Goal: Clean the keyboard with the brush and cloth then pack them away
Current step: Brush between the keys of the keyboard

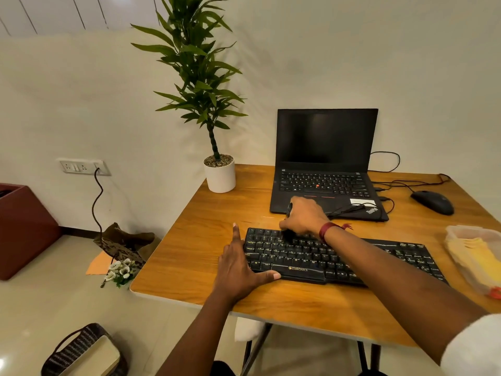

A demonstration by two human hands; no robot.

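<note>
"ZEBRONICS" on the keyboard (298, 255), "ThinkPad" on the laptop (325, 137)

An open laptop (325, 164), mouse (433, 202) and potted plant (219, 172) sit on the table (189, 253).

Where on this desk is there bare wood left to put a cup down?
Bare wood lies left of the keyboard, between the plant pot and the left hand, and along the table's front edge. Crowded: between laptop and keyboard, where the right hand grips the brush, and the cables by the mouse.
</note>
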